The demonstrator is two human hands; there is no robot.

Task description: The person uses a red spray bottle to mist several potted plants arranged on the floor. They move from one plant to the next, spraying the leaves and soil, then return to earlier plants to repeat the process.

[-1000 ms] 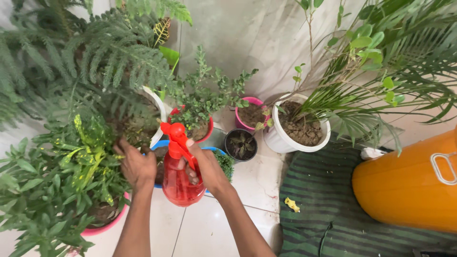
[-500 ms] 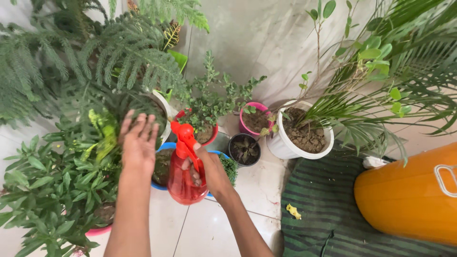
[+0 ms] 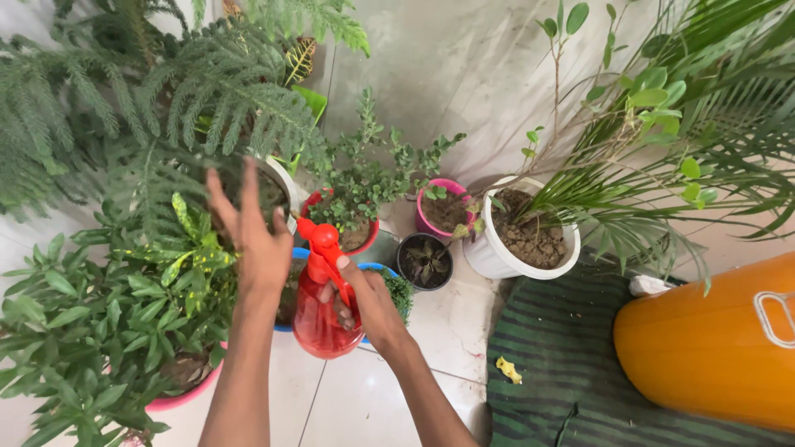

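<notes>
Two hands over potted plants, one with a red spray bottle (image 3: 319, 310).
The right hand (image 3: 368, 302) grips the bottle above the blue pot (image 3: 373, 269), nozzle toward the red pot (image 3: 364, 240); the left hand (image 3: 252, 240) hangs spread-fingered, holding nothing, beside the leafy plant (image 3: 186, 257).

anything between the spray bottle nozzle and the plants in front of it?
Nothing visible. The right hand grips the red spray bottle, nozzle toward the small-leaved plant in the red pot. The open left hand is raised off to the side, over the fern fronds.
</notes>
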